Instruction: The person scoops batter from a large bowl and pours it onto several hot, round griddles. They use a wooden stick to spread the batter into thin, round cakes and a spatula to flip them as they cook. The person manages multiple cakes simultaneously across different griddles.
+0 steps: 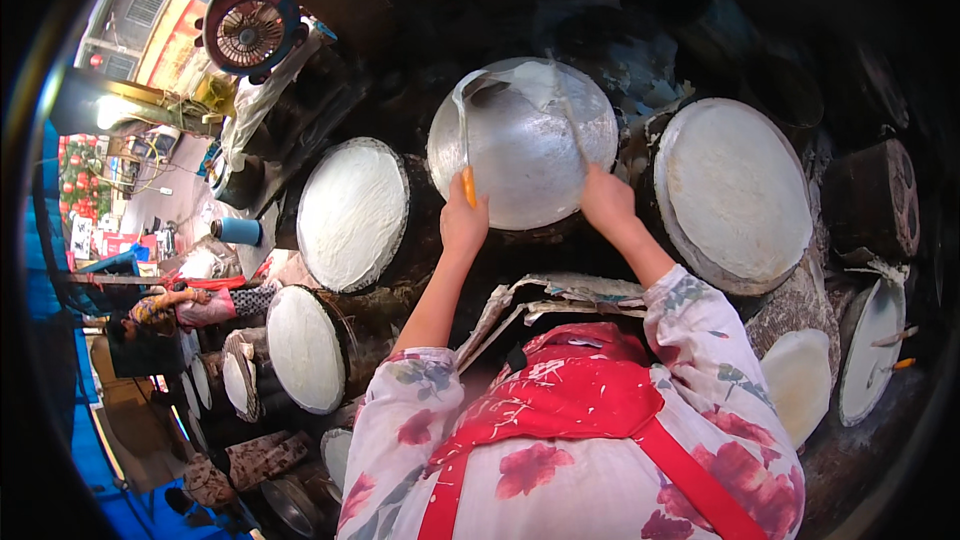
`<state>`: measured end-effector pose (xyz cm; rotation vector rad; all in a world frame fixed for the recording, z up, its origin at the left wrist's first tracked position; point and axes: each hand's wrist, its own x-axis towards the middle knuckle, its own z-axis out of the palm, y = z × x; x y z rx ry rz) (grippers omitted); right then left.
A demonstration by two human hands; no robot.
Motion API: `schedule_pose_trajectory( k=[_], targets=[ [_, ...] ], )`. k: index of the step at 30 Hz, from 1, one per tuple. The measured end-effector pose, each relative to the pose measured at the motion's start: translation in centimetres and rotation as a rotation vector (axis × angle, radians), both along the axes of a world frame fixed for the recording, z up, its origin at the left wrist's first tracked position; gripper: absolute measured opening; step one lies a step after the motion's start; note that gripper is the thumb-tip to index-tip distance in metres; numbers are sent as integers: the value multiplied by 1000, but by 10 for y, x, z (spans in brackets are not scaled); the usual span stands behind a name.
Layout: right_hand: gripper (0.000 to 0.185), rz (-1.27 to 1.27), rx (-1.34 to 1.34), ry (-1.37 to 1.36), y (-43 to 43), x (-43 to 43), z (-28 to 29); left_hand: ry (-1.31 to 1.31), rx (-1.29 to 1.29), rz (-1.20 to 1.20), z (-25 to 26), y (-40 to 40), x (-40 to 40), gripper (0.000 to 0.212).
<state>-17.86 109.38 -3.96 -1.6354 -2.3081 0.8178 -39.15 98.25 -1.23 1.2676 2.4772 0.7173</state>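
My left hand grips the orange handle of a ladle, whose batter-coated bowl is over the upper left of a round metal griddle. In my right hand is a thin stick, slanting up across the griddle's right side; its far end is blurred. White batter lies at the griddle's far edge, while its middle shows bare shiny metal. Both hands are at the griddle's near edge. Whether the ladle's bowl touches the metal, I cannot tell.
White-coated round griddles stand at left, lower left and right. A pot with a stick and an orange-handled tool is at far right. A fan stands upper left. Another person is at far left.
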Motion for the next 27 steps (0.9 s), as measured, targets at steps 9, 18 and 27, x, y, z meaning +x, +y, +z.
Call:
schedule_pose_trajectory(
  k=[9, 18, 27],
  targets=[
    [19, 122, 110, -42, 31, -7, 20, -125, 52, 85, 28, -41, -11, 60],
    [18, 275, 152, -121, 48, -23, 29, -331, 28, 175, 38, -78, -16, 61],
    [19, 468, 229, -193, 48, -30, 17, -739, 92, 316, 65, -118, 3, 56]
  ],
)
